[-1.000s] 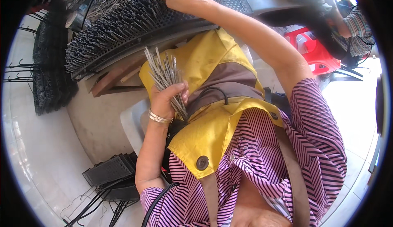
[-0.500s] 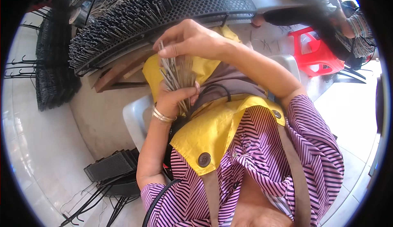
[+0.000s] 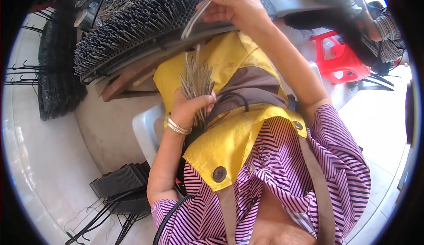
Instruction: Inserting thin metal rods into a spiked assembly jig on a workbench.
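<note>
My left hand (image 3: 187,108) is wrapped round a bundle of thin grey metal rods (image 3: 196,75), held upright over my lap with their ends fanned out at the top. Higher up and to the right, my right hand (image 3: 240,8) pinches a few slim metal rods (image 3: 194,20) that slant down to the left. These are in front of a black perforated rack (image 3: 152,44), apart from the bundle. Dense rows of upright dark rods (image 3: 128,28) fill the rack's holes. Whether the pinched rods touch the rack is unclear.
More loose rods (image 3: 119,2) lie behind the rack. Black hooked racks (image 3: 59,68) stand at the left, and others (image 3: 121,183) rest on the floor lower left. A red plastic stool (image 3: 338,59) is at the right, beside another person's striped sleeve (image 3: 388,28).
My right hand has moved up and away from the bundle to the rack, carrying a few rods. My left hand keeps its grip on the bundle, almost in place.
</note>
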Demonstrator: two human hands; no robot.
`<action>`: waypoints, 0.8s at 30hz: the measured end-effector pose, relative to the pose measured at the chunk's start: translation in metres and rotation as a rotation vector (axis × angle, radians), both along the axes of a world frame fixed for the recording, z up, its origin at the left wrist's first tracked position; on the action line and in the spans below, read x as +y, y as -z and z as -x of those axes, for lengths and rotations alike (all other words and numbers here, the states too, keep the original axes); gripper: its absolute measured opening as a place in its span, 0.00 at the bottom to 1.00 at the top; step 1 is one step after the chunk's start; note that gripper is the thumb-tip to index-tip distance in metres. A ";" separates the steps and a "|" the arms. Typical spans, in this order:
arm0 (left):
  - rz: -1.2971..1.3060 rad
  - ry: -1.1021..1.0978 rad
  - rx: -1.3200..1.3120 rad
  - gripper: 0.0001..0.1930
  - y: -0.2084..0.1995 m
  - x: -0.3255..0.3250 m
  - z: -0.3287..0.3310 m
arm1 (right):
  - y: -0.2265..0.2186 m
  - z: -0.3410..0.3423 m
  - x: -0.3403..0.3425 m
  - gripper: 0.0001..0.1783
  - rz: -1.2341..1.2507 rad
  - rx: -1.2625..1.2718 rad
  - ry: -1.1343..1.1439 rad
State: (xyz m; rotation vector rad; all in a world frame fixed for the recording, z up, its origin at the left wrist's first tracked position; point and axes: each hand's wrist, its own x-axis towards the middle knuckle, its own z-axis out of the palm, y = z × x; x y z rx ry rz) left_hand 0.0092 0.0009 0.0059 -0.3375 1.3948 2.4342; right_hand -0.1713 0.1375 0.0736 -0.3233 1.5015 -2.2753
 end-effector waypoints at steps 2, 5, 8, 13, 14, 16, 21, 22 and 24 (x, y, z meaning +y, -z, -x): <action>0.021 -0.012 -0.013 0.16 -0.001 0.000 0.000 | 0.016 0.024 0.005 0.10 0.124 0.000 0.005; 0.036 -0.007 -0.010 0.16 0.001 0.000 0.002 | 0.029 0.050 0.010 0.06 0.204 0.003 0.134; 0.046 -0.005 0.000 0.16 0.000 0.001 0.003 | 0.047 0.063 0.005 0.05 -0.044 0.218 0.288; 0.022 -0.042 -0.037 0.17 0.000 0.000 0.001 | 0.039 0.056 -0.004 0.04 0.068 0.221 0.281; 0.026 -0.047 -0.041 0.17 0.000 0.001 0.002 | 0.040 0.057 -0.006 0.04 0.041 0.257 0.287; 0.024 -0.046 -0.037 0.17 0.000 0.001 0.001 | 0.042 0.059 -0.009 0.04 0.013 0.294 0.294; 0.025 -0.050 -0.021 0.17 -0.002 0.001 0.001 | 0.046 0.067 -0.015 0.06 -0.171 0.470 0.252; 0.021 -0.053 -0.031 0.17 -0.002 0.001 0.001 | 0.047 0.069 -0.016 0.06 -0.172 0.470 0.252; 0.016 -0.053 -0.041 0.18 -0.001 0.002 0.001 | 0.050 0.073 -0.017 0.07 -0.274 0.654 0.180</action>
